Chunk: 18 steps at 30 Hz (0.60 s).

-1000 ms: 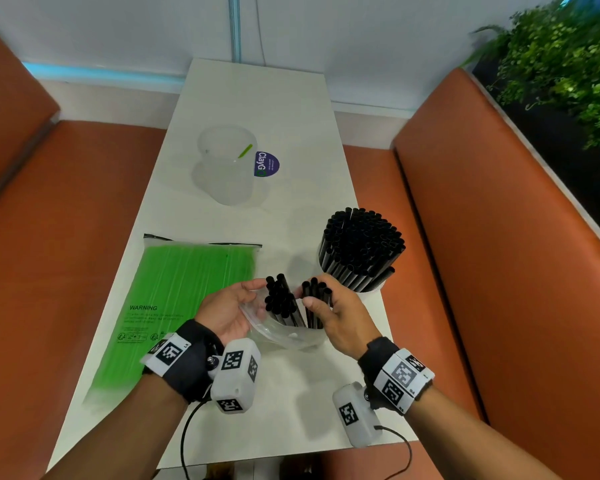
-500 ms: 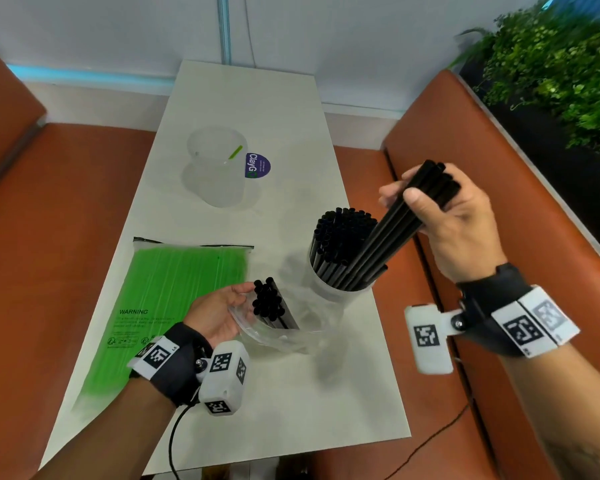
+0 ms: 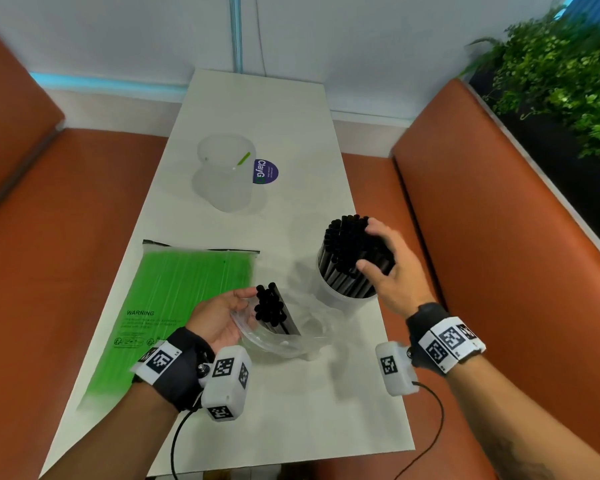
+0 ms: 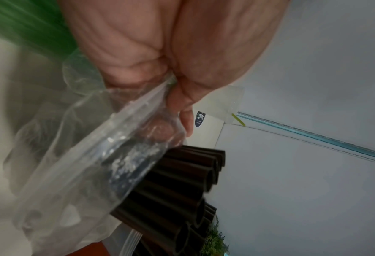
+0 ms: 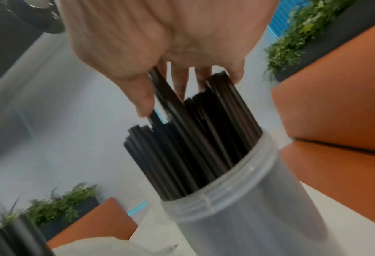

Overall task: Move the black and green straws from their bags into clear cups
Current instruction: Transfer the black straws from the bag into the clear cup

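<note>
Two clear cups stand on the worktop (image 3: 291, 427): the near cup (image 3: 340, 299) at the right edge is packed with black straws (image 3: 354, 251), too many to count, and the far cup (image 3: 227, 174) holds a single green straw (image 3: 244, 158). Two bags are in view: a full bag of green straws (image 3: 184, 306) lying flat on the left side, and a clear bag (image 3: 281, 337) with a small bundle of remaining black straws (image 3: 271, 306) sticking out of its mouth, roughly a dozen ends showing. One round dark sticker (image 3: 266, 171) lies just beside the far cup. The worktop is a long, pale slab running toward a white wall, flanked by orange upholstered benches (image 3: 499, 237), with a leafy green planter (image 3: 561, 71) behind the right one. The left hand (image 3: 219, 318), palm turned inward, pinches the clear bag's rim between thumb and fingers, propping it up. The right hand (image 3: 390, 271) reaches over the near cup, its fingers (image 5: 180, 83) spread and laid over the straws' upper ends, the thumb against their near side.
</note>
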Each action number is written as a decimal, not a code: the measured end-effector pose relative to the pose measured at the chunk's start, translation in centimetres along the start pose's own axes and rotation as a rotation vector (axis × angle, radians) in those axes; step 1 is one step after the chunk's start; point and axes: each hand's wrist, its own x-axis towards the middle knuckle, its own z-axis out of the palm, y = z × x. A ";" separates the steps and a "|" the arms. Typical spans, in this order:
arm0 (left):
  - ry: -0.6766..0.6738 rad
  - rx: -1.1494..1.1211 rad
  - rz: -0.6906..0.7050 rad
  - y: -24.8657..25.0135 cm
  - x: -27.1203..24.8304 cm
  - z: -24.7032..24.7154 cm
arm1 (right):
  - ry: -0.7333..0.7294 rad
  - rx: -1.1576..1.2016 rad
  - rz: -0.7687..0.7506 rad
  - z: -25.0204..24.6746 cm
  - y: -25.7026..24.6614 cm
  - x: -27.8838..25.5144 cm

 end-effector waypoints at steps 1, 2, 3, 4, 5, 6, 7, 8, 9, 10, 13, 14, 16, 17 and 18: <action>0.003 0.000 0.002 0.1 -0.1 0.1 | 0.030 -0.013 -0.042 -0.1 -0.1 0.1; 0.008 0.001 0.005 0.1 -0.1 0.2 | 0.027 -0.077 -0.089 -0.2 -0.1 0.3; 0.012 0.005 0.007 0.1 0.0 0.2 | -0.021 -0.200 -0.137 -0.1 -0.2 0.4; 0.010 0.005 0.005 0.1 0.0 0.3 | -0.115 -0.370 -0.177 0.2 -0.3 0.3; 0.002 0.003 0.000 0.1 0.0 0.3 | -0.230 -0.547 -0.202 0.7 -0.3 0.1; -0.005 0.003 -0.005 0.1 -0.1 0.4 | -0.325 -0.686 -0.209 1.1 0.0 -0.1; -0.005 0.008 -0.008 0.2 -0.1 0.4 | -0.379 -0.758 -0.207 1.2 0.2 -0.1; 0.000 0.011 -0.007 0.2 -0.1 0.4 | -0.401 -0.758 -0.199 1.1 0.1 0.0; 0.004 0.012 -0.006 0.2 -0.1 0.4 | -0.399 -0.695 -0.191 0.7 -0.2 0.2; 0.004 0.011 -0.005 0.2 -0.1 0.4 | -0.364 -0.601 -0.191 0.2 -0.8 0.2; 0.010 0.011 -0.009 0.3 0.0 0.4 | -0.050 -0.304 -0.296 -1.1 -2.4 -0.5; 0.010 0.019 -0.011 0.3 0.0 0.4 | 0.041 -0.222 -0.332 -1.0 -3.0 -1.1; 0.010 0.025 -0.013 0.3 0.0 0.5 | 0.040 -0.092 -0.302 0.0 -3.9 -2.3; 0.011 0.019 -0.013 0.4 0.0 0.5 | -0.035 -0.044 -0.235 0.8 -4.2 -2.9; 0.014 0.016 -0.012 0.4 0.0 0.5 | -0.130 -0.018 -0.157 1.7 -4.3 -3.4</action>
